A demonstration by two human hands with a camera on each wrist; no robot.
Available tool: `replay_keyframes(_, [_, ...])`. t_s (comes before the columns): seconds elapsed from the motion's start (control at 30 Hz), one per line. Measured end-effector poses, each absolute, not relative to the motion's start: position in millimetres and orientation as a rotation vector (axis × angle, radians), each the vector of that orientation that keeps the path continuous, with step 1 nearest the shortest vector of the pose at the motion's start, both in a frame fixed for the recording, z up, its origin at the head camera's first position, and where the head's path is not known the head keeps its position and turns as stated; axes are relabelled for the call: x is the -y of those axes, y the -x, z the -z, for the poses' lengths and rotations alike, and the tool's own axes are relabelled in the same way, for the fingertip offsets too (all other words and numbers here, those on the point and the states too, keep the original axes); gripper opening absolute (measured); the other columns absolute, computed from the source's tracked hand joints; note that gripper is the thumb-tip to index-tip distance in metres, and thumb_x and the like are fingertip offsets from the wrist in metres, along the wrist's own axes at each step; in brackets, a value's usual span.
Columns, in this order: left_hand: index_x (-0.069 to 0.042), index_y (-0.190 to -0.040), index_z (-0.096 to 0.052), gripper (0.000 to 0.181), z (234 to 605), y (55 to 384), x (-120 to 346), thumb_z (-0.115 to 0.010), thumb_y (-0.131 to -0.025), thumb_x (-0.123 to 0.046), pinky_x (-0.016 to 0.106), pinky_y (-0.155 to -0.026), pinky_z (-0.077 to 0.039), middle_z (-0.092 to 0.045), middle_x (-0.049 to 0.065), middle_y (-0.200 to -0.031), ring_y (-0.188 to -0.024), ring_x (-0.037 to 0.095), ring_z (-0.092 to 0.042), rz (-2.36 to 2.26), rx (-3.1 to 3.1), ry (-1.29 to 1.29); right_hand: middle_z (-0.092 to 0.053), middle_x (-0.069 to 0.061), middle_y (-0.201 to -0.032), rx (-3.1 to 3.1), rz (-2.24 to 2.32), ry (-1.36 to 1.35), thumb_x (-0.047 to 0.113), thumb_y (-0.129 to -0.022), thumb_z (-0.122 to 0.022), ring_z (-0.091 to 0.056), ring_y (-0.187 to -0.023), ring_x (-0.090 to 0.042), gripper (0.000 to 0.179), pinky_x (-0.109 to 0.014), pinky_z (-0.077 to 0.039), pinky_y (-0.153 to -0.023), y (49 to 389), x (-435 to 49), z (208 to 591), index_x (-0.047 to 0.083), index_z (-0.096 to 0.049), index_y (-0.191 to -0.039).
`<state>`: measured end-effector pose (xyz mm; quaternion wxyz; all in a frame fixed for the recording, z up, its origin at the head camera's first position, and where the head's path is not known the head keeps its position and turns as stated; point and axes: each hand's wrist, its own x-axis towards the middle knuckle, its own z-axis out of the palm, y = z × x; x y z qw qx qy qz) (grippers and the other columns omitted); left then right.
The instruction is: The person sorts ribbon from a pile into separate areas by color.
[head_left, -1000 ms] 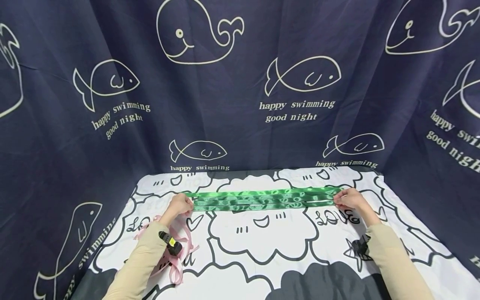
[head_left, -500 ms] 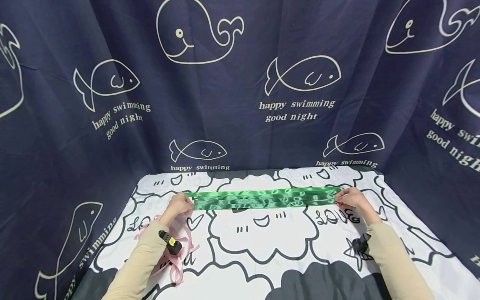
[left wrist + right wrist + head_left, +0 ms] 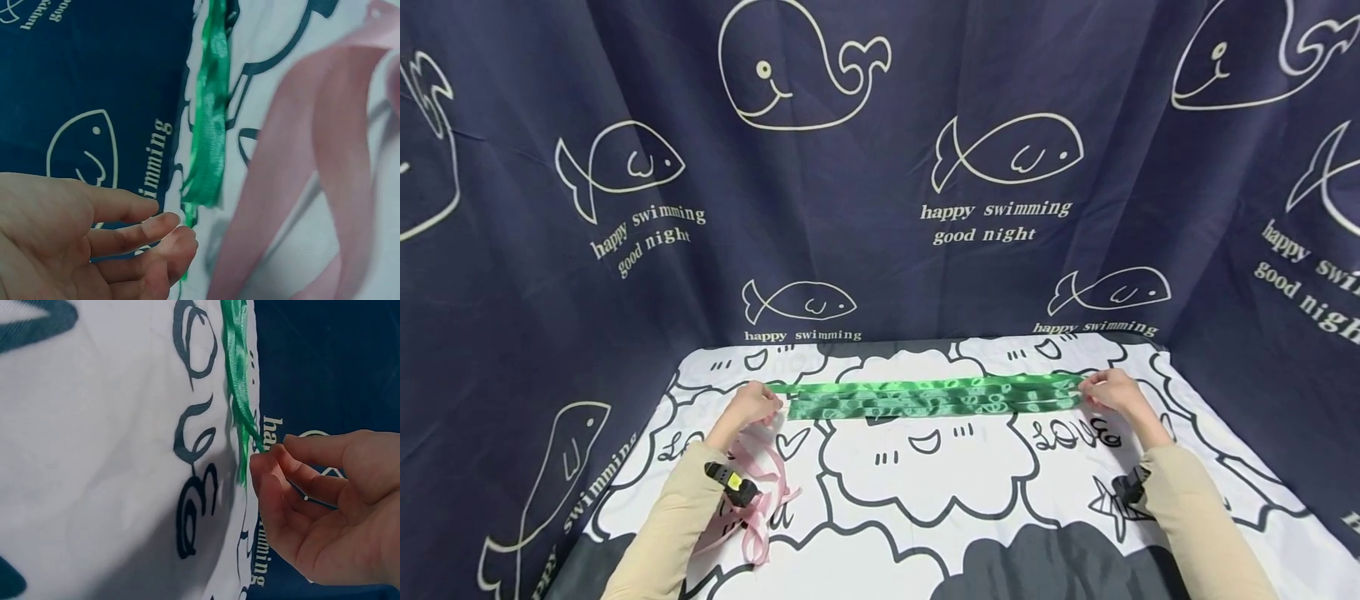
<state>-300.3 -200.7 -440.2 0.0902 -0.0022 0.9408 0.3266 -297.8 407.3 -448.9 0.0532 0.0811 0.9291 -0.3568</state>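
Observation:
A shiny green ribbon [image 3: 917,398], folded into several parallel lengths, stretches from side to side across the far part of the cloth-covered table. At its left end is my left hand [image 3: 756,402], fingers loosely bent with nothing between them. In the left wrist view the folded end of the green ribbon [image 3: 209,169] lies just past the fingertips [image 3: 181,240], and a narrow green strip runs on behind them. My right hand [image 3: 1108,389] pinches the ribbon's right end between thumb and fingers; in the right wrist view one strand of the green ribbon [image 3: 239,394] rises to those fingertips [image 3: 265,461].
Loose pink ribbon [image 3: 758,529] lies in loops under and beside the left forearm, large in the left wrist view. A dark blue curtain [image 3: 880,250] with fish drawings stands behind and at both sides of the white patterned tablecloth [image 3: 917,467].
My left hand has drawn slightly left, away from the ribbon's folded end, and its fingers have loosened. The right hand has shifted a little right. The ribbon's lengths lie closer together.

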Motion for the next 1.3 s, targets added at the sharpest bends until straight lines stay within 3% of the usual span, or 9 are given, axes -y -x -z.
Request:
replay_keyframes(0.17, [0.004, -0.089, -0.07, 0.022, 434.6, 296.9, 198.5, -0.057, -0.085, -0.012, 0.02, -0.05, -0.039, -0.061, 0.001, -0.053, -0.05, 0.01, -0.052, -0.959, -2.818, -0.065, -0.063, 0.002, -0.064, -2.946, 0.957, -0.141, 0.019, -0.091, -0.051, -0.054, -0.062, -0.009, 0.032, -0.024, -0.042, -0.06, 294.5, -402.7, 443.5, -0.01, -0.062, -0.101])
replay_keyframes(0.33, [0.004, -0.091, -0.07, 0.023, 432.9, 292.6, 196.1, -0.057, -0.087, -0.014, 0.023, -0.058, -0.042, -0.063, 0.003, -0.056, -0.057, 0.013, -0.056, -0.924, -2.844, -0.127, -0.07, -0.013, -0.076, -3.01, 0.85, -0.054, 0.018, -0.092, -0.049, -0.061, -0.069, -0.016, 0.033, -0.029, -0.044, -0.065, 294.1, -396.4, 441.0, -0.01, -0.062, -0.103])
replay_keyframes(0.5, [0.002, -0.092, -0.068, 0.02, 433.2, 287.6, 195.0, -0.057, -0.087, -0.013, 0.025, -0.062, -0.042, -0.064, 0.009, -0.058, -0.058, 0.013, -0.054, -0.906, -2.843, -0.187, -0.068, -0.025, -0.095, -3.016, 0.754, -0.016, 0.019, -0.094, -0.048, -0.064, -0.084, -0.033, 0.035, -0.043, -0.048, -0.075, 294.2, -391.3, 439.8, -0.011, -0.062, -0.106])
replay_keyframes(0.67, [0.003, -0.097, -0.068, 0.02, 436.5, 285.4, 196.4, -0.058, -0.089, -0.013, 0.027, -0.063, -0.046, -0.068, 0.012, -0.072, -0.066, 0.014, -0.059, -0.878, -2.846, -0.328, -0.066, -0.029, -0.098, -3.05, 0.652, 0.088, 0.016, -0.092, -0.05, -0.062, -0.09, -0.042, 0.03, -0.051, -0.049, -0.078, 291.6, -383.4, 437.2, -0.01, -0.063, -0.099])
replay_keyframes(0.83, [0.002, -0.097, -0.069, 0.018, 438.9, 283.1, 201.6, -0.059, -0.089, -0.011, 0.033, -0.073, -0.051, -0.07, 0.012, -0.091, -0.083, 0.021, -0.064, -0.841, -2.863, -0.52, -0.067, -0.026, -0.094, -3.03, 0.554, 0.271, 0.013, -0.092, -0.054, -0.063, -0.089, -0.041, 0.024, -0.053, -0.049, -0.077, 287.3, -371.1, 431.3, -0.008, -0.063, -0.1])
replay_keyframes(1.13, [0.006, -0.105, -0.065, 0.02, 436.5, 271.4, 213.7, -0.055, -0.091, -0.005, 0.041, -0.082, -0.054, -0.071, 0.019, -0.098, -0.091, 0.031, -0.067, -0.751, -2.719, -0.812, -0.067, -0.02, -0.095, -2.944, 0.525, 0.483, 0.012, -0.092, -0.058, -0.064, -0.088, -0.034, 0.026, -0.047, -0.052, -0.075, 278.3, -342.1, 431.9, -0.007, -0.063, -0.108])
replay_keyframes(1.3, [0.004, -0.104, -0.065, 0.024, 432.7, 264.4, 221.3, -0.057, -0.081, 0.008, 0.042, -0.081, -0.055, -0.07, 0.021, -0.097, -0.09, 0.033, -0.067, -0.702, -2.721, -0.831, -0.067, -0.019, -0.093, -2.94, 0.585, 0.703, 0.015, -0.091, -0.06, -0.063, -0.082, -0.028, 0.027, -0.043, -0.051, -0.069, 281.6, -336.9, 442.6, -0.007, -0.062, -0.106])
